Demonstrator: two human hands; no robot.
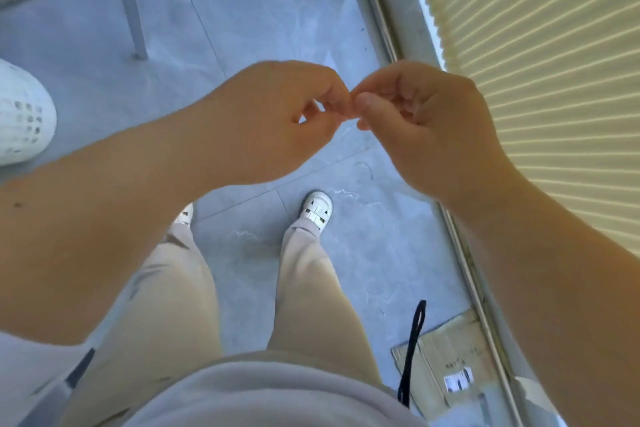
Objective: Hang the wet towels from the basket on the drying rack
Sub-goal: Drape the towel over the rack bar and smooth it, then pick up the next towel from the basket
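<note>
My left hand (263,121) and my right hand (426,128) are raised in front of me over the grey tiled floor. Their curled fingertips meet in the middle of the view. Thumb and forefinger of each hand are pressed together, and I see nothing between them. No towel is in view. The white perforated basket (20,114) stands on the floor at the left edge, and its inside is hidden. A grey slanted leg (130,0) of a frame rises at the top left; I cannot tell if it belongs to the drying rack.
A cream pleated blind (554,62) and a window track (391,38) run along the right. A flattened cardboard piece (446,360) and a black cord (412,350) lie at the lower right. My feet in white shoes (317,208) stand on the tiles.
</note>
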